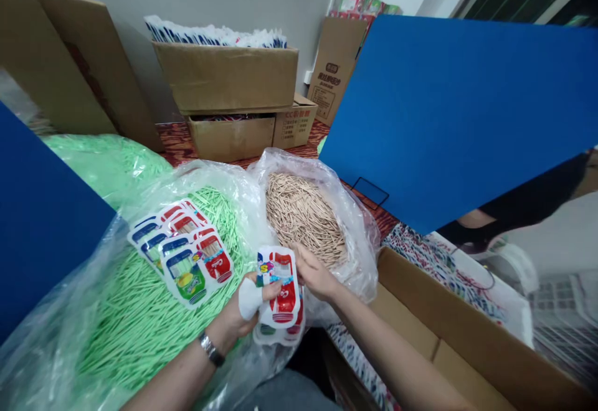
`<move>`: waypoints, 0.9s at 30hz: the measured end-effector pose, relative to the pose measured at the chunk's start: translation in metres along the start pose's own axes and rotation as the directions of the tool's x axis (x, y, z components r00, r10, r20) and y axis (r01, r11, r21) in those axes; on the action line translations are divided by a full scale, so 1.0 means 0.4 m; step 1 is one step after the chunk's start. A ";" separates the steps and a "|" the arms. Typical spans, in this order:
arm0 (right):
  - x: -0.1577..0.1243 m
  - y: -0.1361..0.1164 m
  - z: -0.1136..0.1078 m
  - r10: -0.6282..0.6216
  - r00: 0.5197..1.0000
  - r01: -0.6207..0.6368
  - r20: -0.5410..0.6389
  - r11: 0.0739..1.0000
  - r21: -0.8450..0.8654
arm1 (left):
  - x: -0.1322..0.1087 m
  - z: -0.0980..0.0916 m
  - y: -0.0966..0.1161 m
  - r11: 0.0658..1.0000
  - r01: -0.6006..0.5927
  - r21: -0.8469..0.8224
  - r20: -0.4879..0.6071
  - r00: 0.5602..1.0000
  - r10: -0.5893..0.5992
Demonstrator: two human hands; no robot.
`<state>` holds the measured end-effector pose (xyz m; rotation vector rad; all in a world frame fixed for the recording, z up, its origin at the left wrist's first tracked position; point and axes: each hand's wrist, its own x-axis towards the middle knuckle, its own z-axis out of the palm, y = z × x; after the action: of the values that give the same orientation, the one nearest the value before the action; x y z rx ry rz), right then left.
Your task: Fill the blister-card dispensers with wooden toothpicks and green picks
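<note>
My left hand (247,308), with a white wrap on its thumb side and a metal band at the wrist, grips a few printed packets (283,289). The top packet shows a red cola jar design with a clear window. My right hand (315,274) has its fingers closed at the packet's upper right edge; its fingertips are partly hidden, so what they pinch cannot be made out. Beyond it lies a bag of thin tan sticks (303,215). Left of my hands, a pile of filled packets (182,249) rests on a bag of thin green sticks (140,311).
Cardboard boxes (228,78) stand against the wall, the top one full of packets. A large blue board (458,112) leans at right, another blue panel (37,212) at left. An open carton (420,311) is at lower right. A person's dark-clothed limb (527,196) shows behind the board.
</note>
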<state>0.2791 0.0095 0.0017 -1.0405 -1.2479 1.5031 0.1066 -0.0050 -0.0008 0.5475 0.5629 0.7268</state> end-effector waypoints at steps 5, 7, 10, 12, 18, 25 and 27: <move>-0.001 -0.014 0.030 -0.141 0.990 0.138 -0.017 0.983 -0.121 | -0.013 0.008 -0.010 0.998 0.005 0.062 -0.013 1.000 -0.004; 0.006 -0.022 0.019 -0.170 0.984 0.154 -0.061 0.966 -0.208 | -0.026 -0.005 -0.012 0.994 -0.009 0.112 -0.060 0.998 0.016; 0.007 -0.021 -0.003 -0.163 0.986 0.144 -0.047 0.952 -0.271 | -0.049 -0.038 -0.014 0.983 -0.024 0.185 -0.147 0.988 0.052; 0.001 -0.013 -0.008 -0.198 0.980 0.174 -0.027 0.911 -0.373 | -0.064 -0.056 -0.014 0.977 -0.031 0.211 -0.186 0.980 0.071; -0.021 -0.012 0.036 -0.354 0.935 0.308 0.029 0.767 -0.563 | -0.088 -0.045 -0.024 0.999 -0.053 0.005 -0.105 0.993 0.053; -0.032 -0.025 0.095 -0.580 0.797 0.519 0.168 0.517 -0.680 | -0.078 -0.012 -0.020 0.971 -0.129 -0.201 -0.093 0.989 0.113; -0.033 -0.025 0.098 -0.610 0.763 0.565 0.214 0.467 -0.681 | -0.082 -0.016 -0.011 0.974 -0.142 -0.176 -0.096 0.987 0.126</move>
<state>0.2457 -0.0117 0.0178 -0.9354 -1.9755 0.3949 0.0842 -0.0303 0.0010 0.3879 0.5342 0.9234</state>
